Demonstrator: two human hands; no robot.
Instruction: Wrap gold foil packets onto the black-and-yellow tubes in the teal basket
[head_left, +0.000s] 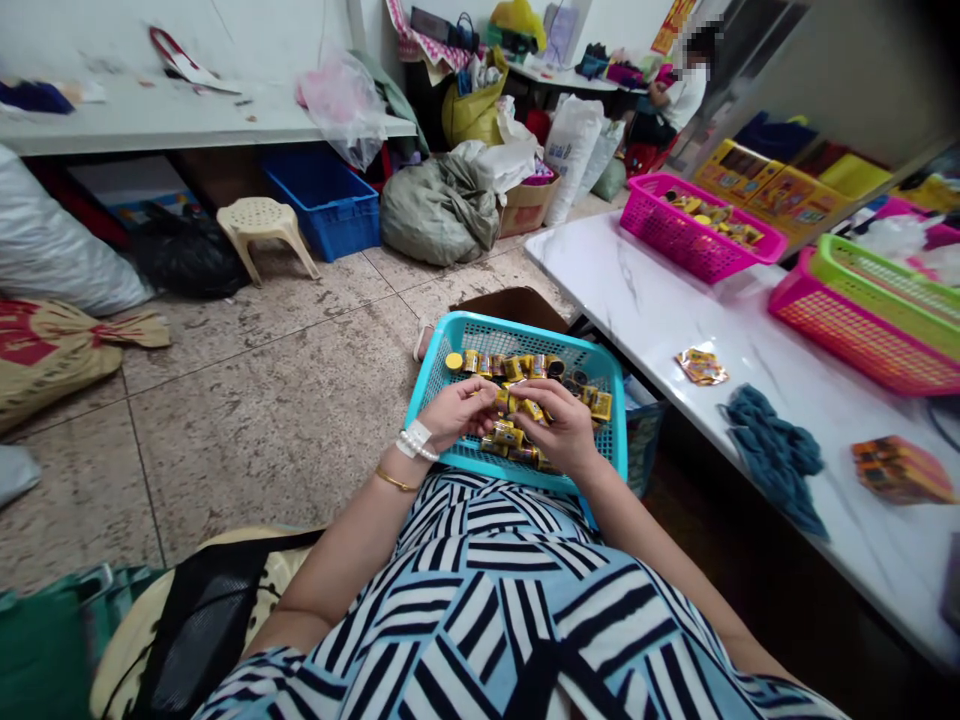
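A turquoise plastic basket (pixel 431 400) rests on my lap, holding many small yellow printed cylinders (pixel 517 367), some lying with dark ends showing. Over its middle, my left hand (pixel 469 408) has its thumb and fingers pinched together. My right hand (pixel 559 425) faces it from the right, fingers bent in and thumb close to them. The fingertips of both hands nearly meet. Yellow shows between them, but whether it is a held piece or one lying behind in the basket is unclear.
To the right, a white marble-look table (pixel 660 310) bears a pink basket (pixel 697 250) of yellow pieces, stacked pink and green baskets (pixel 892 290), flat yellow wrappers (pixel 701 366), a blue cloth (pixel 776 450) and a packet stack (pixel 900 470). A stool (pixel 262 222) stands left; a person (pixel 679 100) sits far back.
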